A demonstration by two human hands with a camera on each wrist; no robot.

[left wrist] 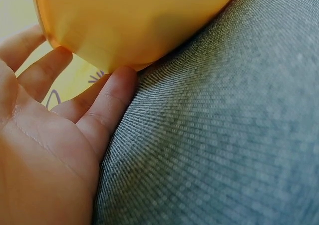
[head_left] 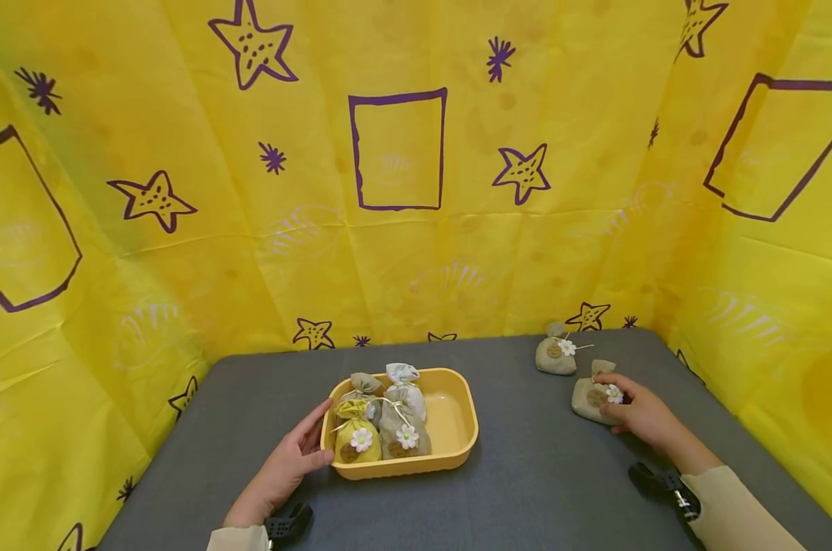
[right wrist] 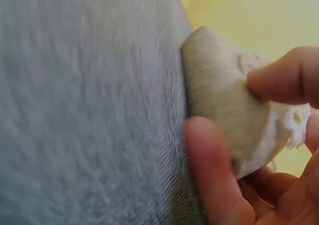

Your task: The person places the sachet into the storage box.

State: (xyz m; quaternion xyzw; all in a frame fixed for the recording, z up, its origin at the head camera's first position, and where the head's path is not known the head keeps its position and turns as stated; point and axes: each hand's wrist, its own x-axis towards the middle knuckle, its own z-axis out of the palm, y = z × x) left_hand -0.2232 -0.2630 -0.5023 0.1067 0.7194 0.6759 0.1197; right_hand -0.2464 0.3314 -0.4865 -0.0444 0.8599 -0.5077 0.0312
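At the left end of a yellow plastic tray [head_left: 450, 461], my left hand [head_left: 293, 464] rests its fingertips against the outer wall. The left wrist view shows slightly bent fingers [left wrist: 112, 93] touching the tray's outside, low by the cloth. My right hand [head_left: 644, 417] grips a beige drawstring sachet [head_left: 584, 399] with a white flower and round tag. In the right wrist view, fingers lie on both sides of the sachet [right wrist: 219, 80], its lower end close to the cloth. Several tied sachets stand in the tray's left part, including a yellow sachet [head_left: 352, 444] and a grey-beige sachet [head_left: 390, 428].
Another beige sachet [head_left: 552, 358] with a white flower stands at the back right of the grey cloth-covered table [head_left: 515, 490]. Yellow patterned curtains [head_left: 402, 260] enclose the back and both sides. Black straps circle both wrists.
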